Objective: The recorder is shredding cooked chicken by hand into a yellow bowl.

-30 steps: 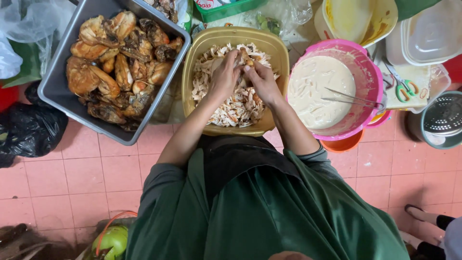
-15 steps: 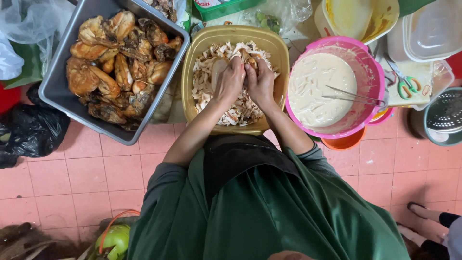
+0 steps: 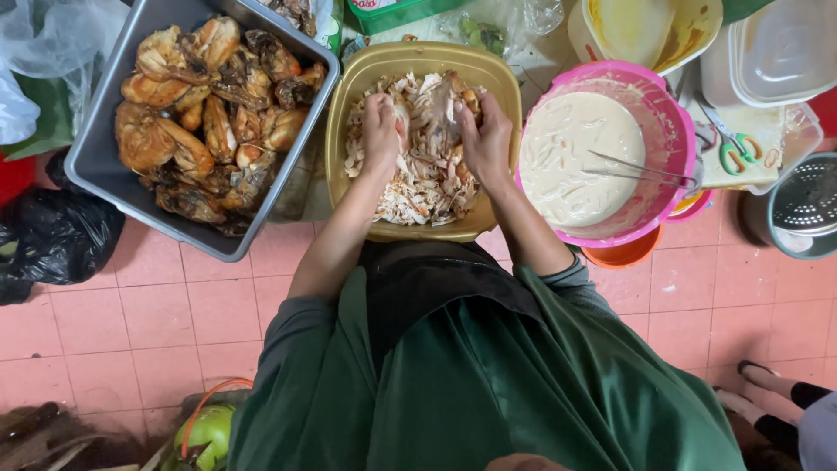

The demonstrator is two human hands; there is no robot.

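A yellow-brown plastic tub (image 3: pixel 340 131) on the pink tiled floor holds a heap of pale shredded chicken (image 3: pixel 418 192). Both my hands are over it. My left hand (image 3: pixel 381 131) grips a chunk of cooked chicken near the tub's middle. My right hand (image 3: pixel 485 139) holds the other side of the same meat, with blurred strands stretched between the two hands. A grey metal tray (image 3: pixel 96 157) of browned roast chicken pieces (image 3: pixel 205 113) stands to the left of the tub.
A pink bowl (image 3: pixel 663 96) of cream batter with a whisk (image 3: pixel 641 166) sits right of the tub. Behind it are yellow bowls (image 3: pixel 645 30), a clear lidded box (image 3: pixel 785 48), scissors (image 3: pixel 732 148). A metal colander (image 3: pixel 806 205) is far right, black bags (image 3: pixel 52 240) left, another person's feet (image 3: pixel 776 384) lower right.
My hands were pressed together low on the meat; they have moved slightly apart and toward the tub's far side, pulling a piece of chicken between them.
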